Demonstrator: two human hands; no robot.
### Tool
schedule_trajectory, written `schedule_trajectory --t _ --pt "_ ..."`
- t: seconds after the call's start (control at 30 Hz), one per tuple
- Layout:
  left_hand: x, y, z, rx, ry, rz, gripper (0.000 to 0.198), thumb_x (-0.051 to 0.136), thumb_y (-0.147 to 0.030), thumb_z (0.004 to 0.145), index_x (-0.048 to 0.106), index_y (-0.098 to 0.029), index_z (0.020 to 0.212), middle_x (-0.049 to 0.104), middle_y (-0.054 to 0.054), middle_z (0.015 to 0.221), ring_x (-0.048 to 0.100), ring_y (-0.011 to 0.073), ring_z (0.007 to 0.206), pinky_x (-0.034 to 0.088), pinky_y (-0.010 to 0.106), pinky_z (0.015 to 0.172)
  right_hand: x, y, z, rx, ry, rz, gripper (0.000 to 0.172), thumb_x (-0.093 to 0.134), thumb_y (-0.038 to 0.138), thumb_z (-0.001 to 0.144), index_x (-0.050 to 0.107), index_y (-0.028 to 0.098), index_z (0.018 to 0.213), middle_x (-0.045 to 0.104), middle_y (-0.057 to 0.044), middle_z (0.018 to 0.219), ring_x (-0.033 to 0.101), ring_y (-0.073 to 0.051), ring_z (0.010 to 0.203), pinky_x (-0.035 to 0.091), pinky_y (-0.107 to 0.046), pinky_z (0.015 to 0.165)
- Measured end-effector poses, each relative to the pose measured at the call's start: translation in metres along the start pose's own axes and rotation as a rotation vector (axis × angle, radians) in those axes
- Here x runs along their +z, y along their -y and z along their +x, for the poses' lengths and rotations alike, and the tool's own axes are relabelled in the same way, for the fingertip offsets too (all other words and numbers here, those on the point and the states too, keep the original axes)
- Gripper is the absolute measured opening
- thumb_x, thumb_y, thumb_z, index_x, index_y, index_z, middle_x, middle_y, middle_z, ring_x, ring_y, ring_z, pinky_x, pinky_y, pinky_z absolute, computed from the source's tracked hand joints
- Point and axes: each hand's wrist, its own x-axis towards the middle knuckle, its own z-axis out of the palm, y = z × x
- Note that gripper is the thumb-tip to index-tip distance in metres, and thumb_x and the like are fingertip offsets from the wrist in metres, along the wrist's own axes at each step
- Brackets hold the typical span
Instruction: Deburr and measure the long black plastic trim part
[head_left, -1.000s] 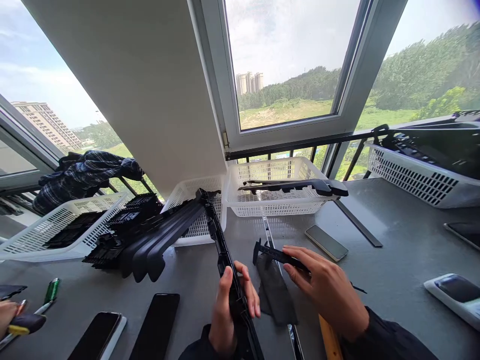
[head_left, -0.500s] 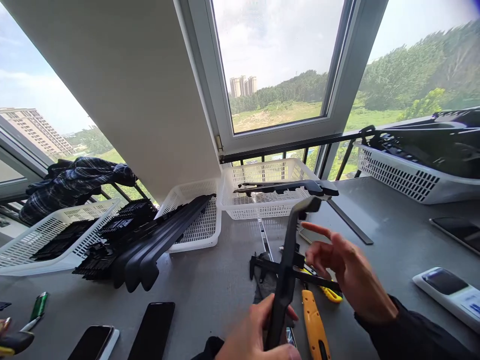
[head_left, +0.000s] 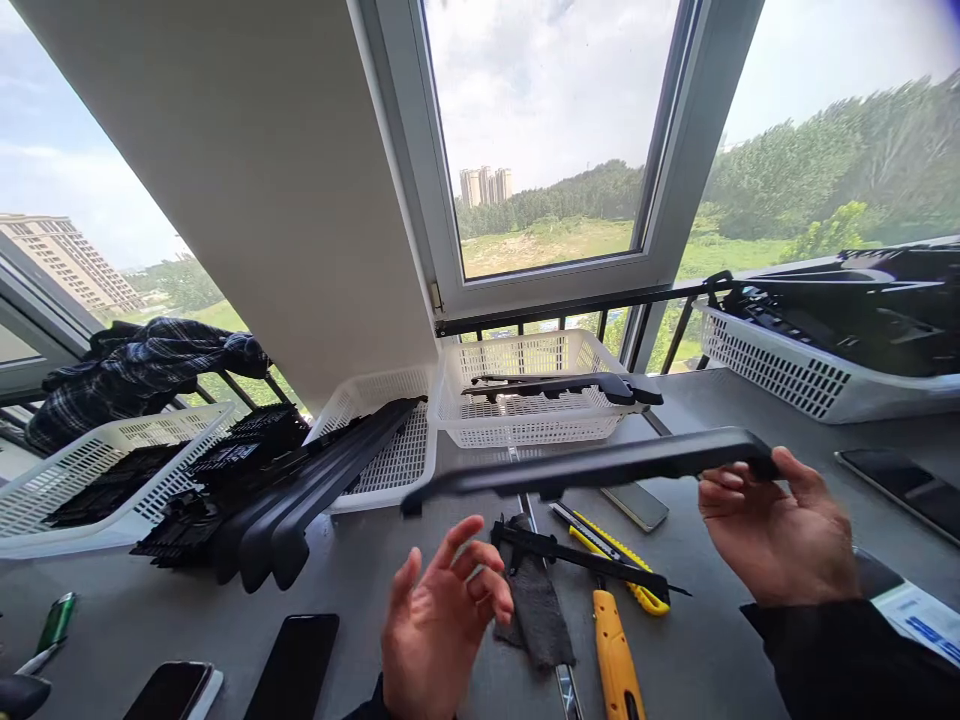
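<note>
My right hand grips one end of a long black plastic strip, which hangs level above the grey table and reaches left. My left hand is below the strip's left end, palm up, fingers apart and empty. Under the strip lie a black caliper, a dark cloth, a yellow utility knife and a second yellow cutter.
White baskets stand along the window rail; one holds a black part, another carries several long black strips. A basket at right is full of black parts. Phones lie near the front left and right. A plaid cloth hangs at left.
The strip went from my left hand to my right and swung from upright to level. My left hand let go and opened.
</note>
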Motion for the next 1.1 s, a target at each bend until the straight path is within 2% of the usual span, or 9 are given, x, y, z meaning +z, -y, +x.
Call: schedule_trajectory --t 0.07,0.13,0.23,0.33,0.5,0.77,0.87,0.97,1.1 --pt "-0.001 -0.008 0.002 0.027 -0.090 -0.062 0.051 0.063 -0.055 0.097 0.076 -0.017 0.128 0.078 0.010 0.106 0.071 0.0217 0.084 0.055 0.033 0.080 0.006 -0.002 -0.004 0.057 -0.038 0.045 0.032 0.056 0.043 0.098 0.072 0.024 0.077 0.075 -0.001 0.075 0.076 -0.011 0.072 0.057 -0.013 0.048" --pt "-0.001 -0.010 0.004 0.021 -0.092 -0.059 0.052 0.064 -0.056 0.096 0.077 -0.015 0.126 0.078 0.011 0.104 0.071 0.0228 0.083 0.055 0.033 0.078 0.014 -0.007 -0.012 0.098 -0.019 0.034 0.038 0.048 0.048 0.106 0.079 0.027 0.098 0.082 -0.004 0.108 0.080 -0.017 0.100 0.062 -0.016 0.054" --pt "-0.002 0.001 0.004 -0.011 -0.024 -0.023 0.056 0.064 -0.059 0.095 0.078 -0.012 0.122 0.077 0.011 0.098 0.070 0.0221 0.077 0.053 0.032 0.072 0.021 -0.017 -0.021 0.160 0.144 -0.052 0.036 0.049 0.052 0.107 0.078 0.033 0.118 0.069 -0.002 0.147 0.072 -0.025 0.125 0.068 -0.023 0.065" --pt "-0.003 0.019 0.004 -0.046 0.028 0.026 0.058 0.062 -0.062 0.095 0.077 -0.012 0.120 0.075 0.011 0.094 0.070 0.0215 0.075 0.051 0.031 0.069 0.017 -0.022 -0.023 0.219 0.277 -0.183 0.031 0.060 0.048 0.103 0.074 0.038 0.128 0.060 0.000 0.158 0.071 -0.027 0.126 0.070 -0.026 0.068" --pt "-0.007 0.031 0.005 -0.054 -0.012 0.056 0.059 0.063 -0.065 0.092 0.077 -0.013 0.113 0.072 0.007 0.087 0.068 0.0186 0.068 0.047 0.031 0.066 0.002 -0.027 -0.011 0.229 0.170 -0.296 0.035 0.061 0.054 0.099 0.076 0.032 0.122 0.066 -0.006 0.150 0.075 -0.019 0.088 0.064 -0.022 0.055" --pt "-0.014 0.032 0.010 0.039 -0.246 0.066 0.059 0.071 -0.068 0.084 0.071 -0.013 0.106 0.066 0.004 0.080 0.062 0.0161 0.062 0.046 0.030 0.060 -0.013 -0.054 -0.007 0.313 0.220 -0.577 0.049 0.075 0.062 0.078 0.080 0.023 0.105 0.079 -0.010 0.091 0.067 -0.021 0.064 0.063 -0.033 0.053" --pt "-0.018 0.021 0.014 0.200 -0.464 0.029 0.053 0.071 -0.063 0.088 0.067 -0.016 0.110 0.065 0.002 0.083 0.059 0.0144 0.060 0.046 0.030 0.058 -0.018 -0.064 -0.008 0.205 0.317 -0.809 0.057 0.079 0.070 0.071 0.081 0.024 0.104 0.078 -0.007 0.081 0.062 -0.019 0.058 0.058 -0.029 0.050" --pt "-0.026 -0.008 0.016 0.471 -0.760 -0.077 0.043 0.073 -0.056 0.090 0.064 -0.017 0.107 0.065 0.002 0.085 0.061 0.0156 0.065 0.048 0.029 0.057 -0.016 -0.073 -0.012 -0.015 0.503 -1.077 0.057 0.073 0.076 0.071 0.083 0.025 0.095 0.078 -0.006 0.073 0.065 -0.021 0.056 0.055 -0.030 0.048" --pt "-0.041 -0.051 0.009 0.672 -0.871 -0.107 0.037 0.064 -0.057 0.096 0.063 -0.020 0.100 0.064 0.001 0.093 0.062 0.0131 0.073 0.050 0.026 0.061 -0.008 -0.081 -0.023 -0.234 0.773 -1.343 0.051 0.065 0.074 0.080 0.084 0.029 0.095 0.081 -0.003 0.075 0.076 -0.026 0.066 0.060 -0.029 0.057"
